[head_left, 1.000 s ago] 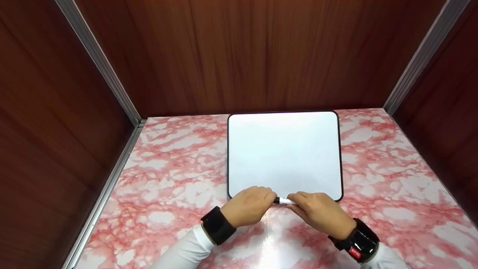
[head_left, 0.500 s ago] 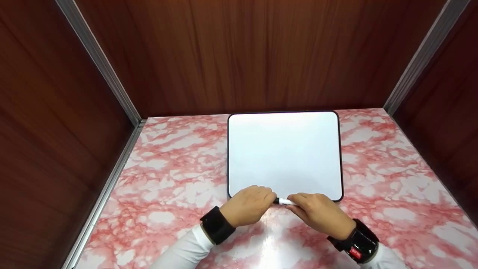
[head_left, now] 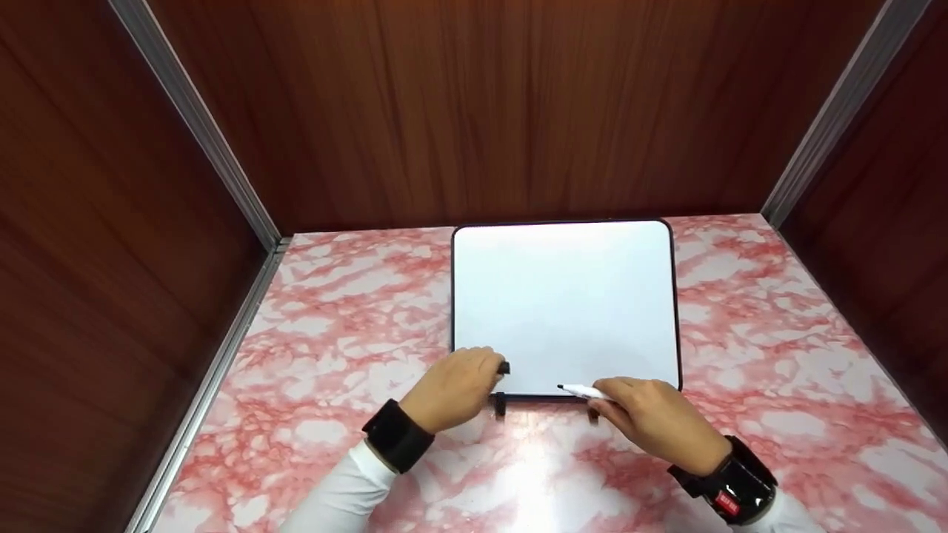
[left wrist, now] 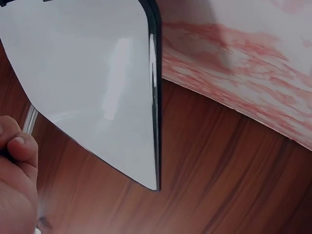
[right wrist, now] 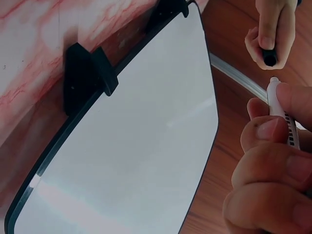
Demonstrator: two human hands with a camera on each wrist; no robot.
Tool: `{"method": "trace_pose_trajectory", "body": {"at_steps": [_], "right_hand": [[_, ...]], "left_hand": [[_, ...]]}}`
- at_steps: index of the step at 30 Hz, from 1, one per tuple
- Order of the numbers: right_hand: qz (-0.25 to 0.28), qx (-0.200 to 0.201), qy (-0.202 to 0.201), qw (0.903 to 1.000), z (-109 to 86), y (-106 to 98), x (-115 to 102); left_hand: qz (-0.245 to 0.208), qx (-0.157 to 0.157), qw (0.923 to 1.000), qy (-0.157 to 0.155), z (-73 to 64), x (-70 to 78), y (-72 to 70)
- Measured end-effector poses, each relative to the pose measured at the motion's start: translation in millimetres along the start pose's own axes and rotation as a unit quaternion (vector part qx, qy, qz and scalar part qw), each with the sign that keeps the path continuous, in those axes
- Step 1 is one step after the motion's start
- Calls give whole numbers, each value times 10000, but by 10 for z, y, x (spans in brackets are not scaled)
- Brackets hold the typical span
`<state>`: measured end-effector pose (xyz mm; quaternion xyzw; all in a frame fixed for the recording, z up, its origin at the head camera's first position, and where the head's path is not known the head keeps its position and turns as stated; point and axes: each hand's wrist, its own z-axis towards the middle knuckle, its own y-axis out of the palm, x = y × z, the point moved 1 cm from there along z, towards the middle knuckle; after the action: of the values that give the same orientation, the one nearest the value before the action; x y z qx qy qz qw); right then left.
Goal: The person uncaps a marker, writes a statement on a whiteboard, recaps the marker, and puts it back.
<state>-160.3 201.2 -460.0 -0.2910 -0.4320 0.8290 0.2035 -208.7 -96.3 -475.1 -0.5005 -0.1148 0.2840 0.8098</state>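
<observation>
My right hand point(head_left: 655, 418) holds a white marker point(head_left: 583, 390) with its dark tip bared and pointing left. In the right wrist view, thumb and curled fingers grip the marker point(right wrist: 277, 105) round its barrel. A black marker cap point(head_left: 504, 367) is pinched in my left hand point(head_left: 455, 389); its hollow end shows in the right wrist view. Cap and marker are apart. Behind both hands stands a whiteboard point(head_left: 563, 303) with a dark frame and a blank white face. The left wrist view shows the left hand point(left wrist: 17, 165) only in part, at the edge.
Black stand feet point(head_left: 500, 405) hold the whiteboard's lower edge. The table point(head_left: 333, 340) has a red and white marbled top. Brown wood-grain panels point(head_left: 481, 111) with metal corner strips point(head_left: 200, 118) enclose it at the back and sides.
The cap has come off the marker. My left hand has moved left and slightly up with the cap, while my right hand has shifted a little right with the marker.
</observation>
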Motion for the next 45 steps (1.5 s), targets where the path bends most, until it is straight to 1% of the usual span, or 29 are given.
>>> {"method": "trace_pose_trajectory", "body": {"at_steps": [3, 7, 9, 13, 17, 20, 24, 29, 31, 33, 37, 41, 43, 45], "right_hand": [[-63, 19, 47, 10000, -29, 0, -4], [-161, 45, 89, 9998, -60, 7, -2], [-182, 41, 114, 9998, -70, 9, 3], [-162, 31, 134, 9998, -90, 14, 18], [-225, 70, 115, 9997, -111, 33, 28], [-340, 126, 120, 9993, -125, 52, 28], [-391, 169, 149, 9990, -146, 70, 29], [-413, 186, 183, 9988, -161, 91, 44], [-443, 207, 173, 9987, -169, 106, 50], [-485, 255, 125, 9984, -177, 119, 55], [-567, 366, -23, 9977, -185, 136, 58], [-583, 380, -55, 9976, -183, 140, 59], [-575, 355, 1, 9977, -183, 140, 59], [-581, 322, 69, 9978, -183, 139, 58]], "left_hand": [[-367, 141, 9982, -448, -60, -110, -24], [-712, 331, 9909, -1096, -141, -266, -49], [-774, 435, 9861, -1408, -181, -350, -57], [-718, 592, 9762, -1959, -272, -518, -58], [-601, 752, 9663, -2386, -368, -670, -42], [-538, 855, 9578, -2690, -433, -775, -26], [-472, 801, 9445, -3152, -514, -898, 1], [-396, 758, 9221, -3774, -616, -1038, 27], [-384, 757, 9150, -3944, -657, -1091, 34], [-378, 728, 9106, -4050, -696, -1141, 43], [-383, 685, 9058, -4164, -766, -1228, 62], [-410, 599, 9020, -4255, -829, -1295, 97], [-412, 489, 9006, -4299, -854, -1317, 119], [-448, 326, 8967, -4391, -872, -1328, 142]]}}
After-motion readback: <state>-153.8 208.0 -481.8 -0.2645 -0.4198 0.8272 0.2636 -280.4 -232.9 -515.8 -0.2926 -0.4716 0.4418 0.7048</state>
